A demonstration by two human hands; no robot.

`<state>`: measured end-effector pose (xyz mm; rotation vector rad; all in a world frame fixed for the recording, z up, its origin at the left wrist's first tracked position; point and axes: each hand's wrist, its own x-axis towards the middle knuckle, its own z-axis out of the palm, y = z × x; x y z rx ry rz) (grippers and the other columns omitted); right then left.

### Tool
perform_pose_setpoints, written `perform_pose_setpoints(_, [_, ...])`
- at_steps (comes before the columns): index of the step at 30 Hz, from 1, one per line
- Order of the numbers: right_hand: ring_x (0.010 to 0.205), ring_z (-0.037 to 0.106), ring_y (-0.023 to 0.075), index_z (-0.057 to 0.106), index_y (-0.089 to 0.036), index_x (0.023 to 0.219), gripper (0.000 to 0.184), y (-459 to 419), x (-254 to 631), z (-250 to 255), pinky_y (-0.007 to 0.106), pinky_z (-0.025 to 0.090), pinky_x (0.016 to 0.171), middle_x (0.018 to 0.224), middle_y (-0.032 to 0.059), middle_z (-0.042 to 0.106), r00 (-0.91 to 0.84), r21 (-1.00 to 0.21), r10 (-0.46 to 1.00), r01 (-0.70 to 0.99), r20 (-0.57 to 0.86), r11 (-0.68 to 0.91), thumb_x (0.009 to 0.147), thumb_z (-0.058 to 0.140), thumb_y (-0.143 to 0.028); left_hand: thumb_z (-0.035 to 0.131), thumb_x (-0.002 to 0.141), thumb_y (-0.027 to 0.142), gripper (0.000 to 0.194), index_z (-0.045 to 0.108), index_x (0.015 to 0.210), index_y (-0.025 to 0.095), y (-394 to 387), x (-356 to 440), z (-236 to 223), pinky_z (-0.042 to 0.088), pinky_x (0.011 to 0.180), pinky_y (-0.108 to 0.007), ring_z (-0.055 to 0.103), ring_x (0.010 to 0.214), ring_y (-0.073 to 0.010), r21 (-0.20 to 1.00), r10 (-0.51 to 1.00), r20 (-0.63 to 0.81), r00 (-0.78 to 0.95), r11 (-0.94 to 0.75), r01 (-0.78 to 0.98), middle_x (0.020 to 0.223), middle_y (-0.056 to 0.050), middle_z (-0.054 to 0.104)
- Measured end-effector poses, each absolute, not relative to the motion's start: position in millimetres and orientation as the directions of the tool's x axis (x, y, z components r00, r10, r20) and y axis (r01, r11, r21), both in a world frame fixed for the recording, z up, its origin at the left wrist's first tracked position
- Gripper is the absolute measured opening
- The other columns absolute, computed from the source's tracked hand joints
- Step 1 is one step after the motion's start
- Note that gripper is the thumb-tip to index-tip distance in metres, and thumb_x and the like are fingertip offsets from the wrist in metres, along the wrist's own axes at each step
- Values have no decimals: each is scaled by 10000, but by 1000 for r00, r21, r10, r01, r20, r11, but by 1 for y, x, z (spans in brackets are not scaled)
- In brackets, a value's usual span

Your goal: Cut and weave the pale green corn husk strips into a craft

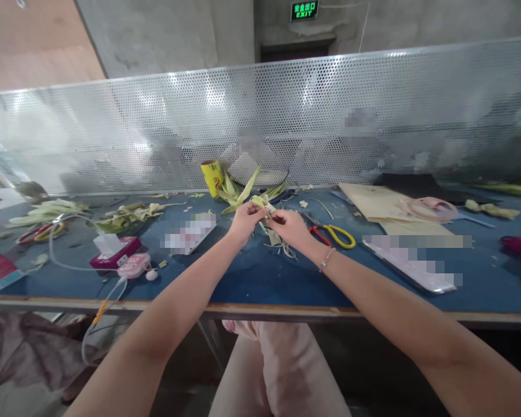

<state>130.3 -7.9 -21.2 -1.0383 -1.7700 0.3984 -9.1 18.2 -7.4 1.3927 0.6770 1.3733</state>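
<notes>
Both hands meet over the middle of the blue table. My left hand is closed, its thumb and fingers pinching a pale green corn husk strip. My right hand is closed on the same husk from the other side, fingertips almost touching the left ones. Fingers hide part of the husk. Just behind the hands lie larger green husk leaves, beside a yellow tube-shaped container. Shredded scraps lie beneath the hands. Scissors with red and yellow handles rest right of my right hand.
Phones lie at left and right. A purple power strip with a white cable, a second pair of scissors and husk piles are on the left. Brown paper lies right. A perforated metal screen stands behind.
</notes>
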Motion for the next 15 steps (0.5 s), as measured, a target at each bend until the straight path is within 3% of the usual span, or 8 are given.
perform_pose_setpoints(5, [648,533,151,553,-189,713,247,-2,129,-23,305,435,643,683,16,578,-205,-850,866,189,456,492,768,559,-429,784,640,299,427,644,1016,152,18,-12,-5,484,851,-320,670,807,-156,912,904,346,252,-261,-316,800,-38,725])
perform_pose_setpoints(8, [692,557,155,568,-187,787,235,0,127,-24,314,463,664,746,22,603,-226,-884,876,106,425,456,733,621,-410,730,704,335,406,636,1058,158,17,-12,-5,480,865,-341,674,846,-181,917,893,336,300,-237,-321,838,-54,730])
perform_pose_setpoints(12, [749,581,162,581,-191,820,290,1,125,-26,332,477,730,783,23,625,-229,-888,862,-24,452,459,704,672,-441,716,708,348,381,660,1025,144,15,-8,-6,491,790,-338,659,793,-186,939,882,300,364,-207,-274,887,-83,730])
perform_pose_setpoints(15, [702,579,146,565,-193,753,340,1,125,-27,328,484,721,723,5,602,-219,-918,893,-145,393,369,670,703,-492,696,713,315,203,705,840,156,11,-10,-1,480,767,-306,633,771,-168,921,873,389,294,-360,-151,788,-46,714])
